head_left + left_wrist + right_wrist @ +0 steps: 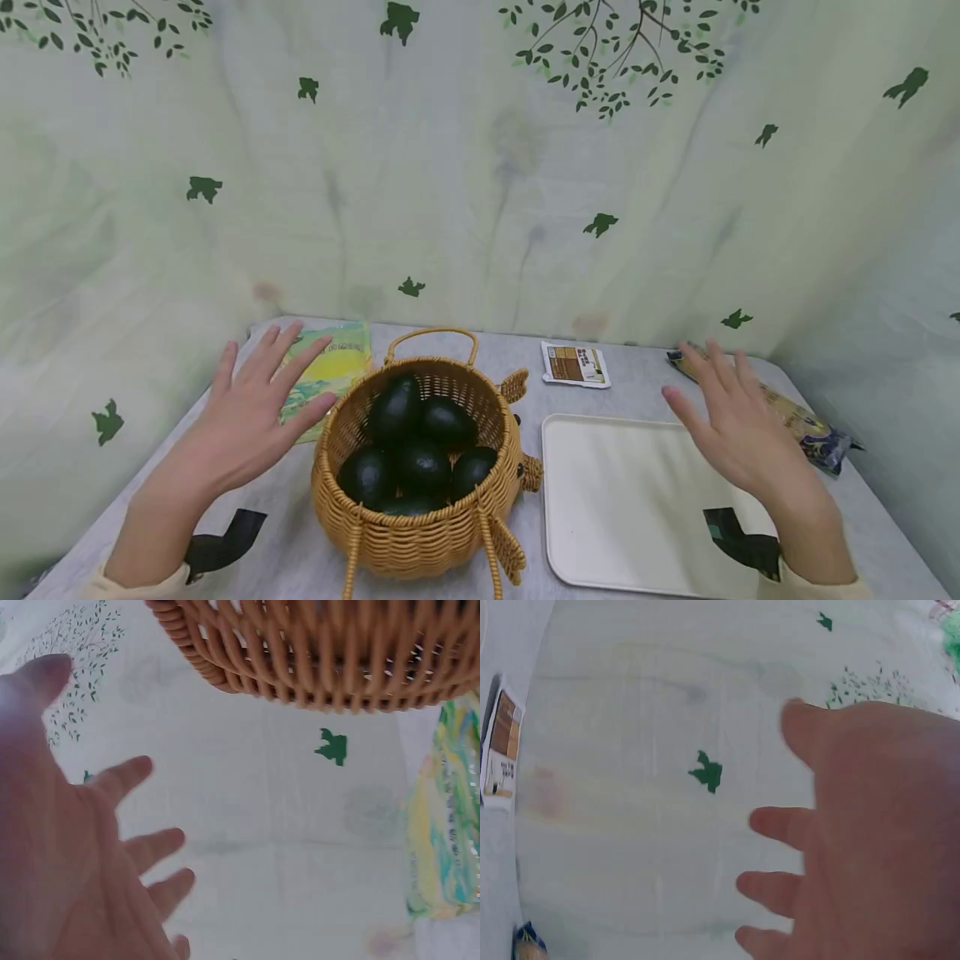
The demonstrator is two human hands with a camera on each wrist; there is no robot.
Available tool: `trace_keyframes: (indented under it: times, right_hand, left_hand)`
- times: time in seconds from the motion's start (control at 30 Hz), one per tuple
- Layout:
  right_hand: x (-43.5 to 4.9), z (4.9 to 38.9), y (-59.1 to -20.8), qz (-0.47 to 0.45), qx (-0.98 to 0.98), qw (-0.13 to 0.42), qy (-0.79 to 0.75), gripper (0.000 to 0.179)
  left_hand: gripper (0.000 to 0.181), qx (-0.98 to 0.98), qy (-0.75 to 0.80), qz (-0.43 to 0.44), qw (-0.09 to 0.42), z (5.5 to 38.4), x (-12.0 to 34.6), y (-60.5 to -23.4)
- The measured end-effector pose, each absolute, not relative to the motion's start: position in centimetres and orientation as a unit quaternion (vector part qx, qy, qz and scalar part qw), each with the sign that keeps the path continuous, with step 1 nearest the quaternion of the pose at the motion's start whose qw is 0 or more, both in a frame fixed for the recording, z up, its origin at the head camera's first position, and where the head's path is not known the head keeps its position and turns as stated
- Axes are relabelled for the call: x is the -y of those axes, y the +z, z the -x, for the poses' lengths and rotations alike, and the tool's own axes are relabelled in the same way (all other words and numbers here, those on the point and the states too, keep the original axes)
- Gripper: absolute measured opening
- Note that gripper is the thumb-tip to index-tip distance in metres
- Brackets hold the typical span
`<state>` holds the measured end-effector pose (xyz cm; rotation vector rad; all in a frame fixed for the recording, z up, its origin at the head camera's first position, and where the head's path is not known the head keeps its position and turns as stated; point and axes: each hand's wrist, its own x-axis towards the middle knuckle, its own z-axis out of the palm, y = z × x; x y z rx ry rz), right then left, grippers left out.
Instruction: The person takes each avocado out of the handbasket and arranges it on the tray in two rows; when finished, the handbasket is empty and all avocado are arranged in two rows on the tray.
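A wicker basket (420, 546) with a looped handle and animal-like ears stands left of the middle, holding several dark green avocados (422, 467). My left hand (251, 417) is raised to the left of the basket, fingers spread and holding nothing. In the left wrist view the basket's woven side (337, 660) shows beyond that hand (82, 840). My right hand (738, 425) hovers over the right part of a white tray (615, 500), its fingers straight and nothing in them. The right wrist view shows this hand (877, 832) against the backdrop.
Behind my left hand lies a green and yellow packet (341, 354). A small brown and white packet (576, 365) lies behind the tray. On the right, a long patterned package (813, 429) is partly covered by my right hand. A leaf-printed cloth (465, 183) encloses the table.
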<state>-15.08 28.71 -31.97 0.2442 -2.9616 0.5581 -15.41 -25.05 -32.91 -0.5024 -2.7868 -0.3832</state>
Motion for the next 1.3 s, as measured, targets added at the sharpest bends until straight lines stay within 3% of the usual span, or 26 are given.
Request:
trace_keyframes:
  times: [0.13, 0.4, 0.83, 1.3]
  right_hand:
    - [-27.7, 15.3, -31.1, -0.11, 0.96, 0.103, 0.238, 0.073]
    - [-24.0, 16.2, -30.6, -0.16, 0.922, 0.134, 0.327, 0.066]
    - [-19.2, 17.6, -31.7, -0.221, 0.868, 0.127, 0.426, 0.058]
    - [-14.1, 18.9, -31.7, -0.306, 0.853, 0.07, 0.417, 0.057]
  left_hand:
    - [0.068, 0.937, -0.214, 0.219, 0.168, 15.5, 25.4, -33.5]
    - [0.073, 0.884, -0.384, 0.238, 0.123, 15.8, 24.5, -36.4]
    - [0.068, 0.834, -0.461, 0.269, 0.142, 15.5, 23.3, -40.5]
    - [0.057, 0.778, -0.543, 0.285, 0.137, 16.0, 22.3, -42.6]
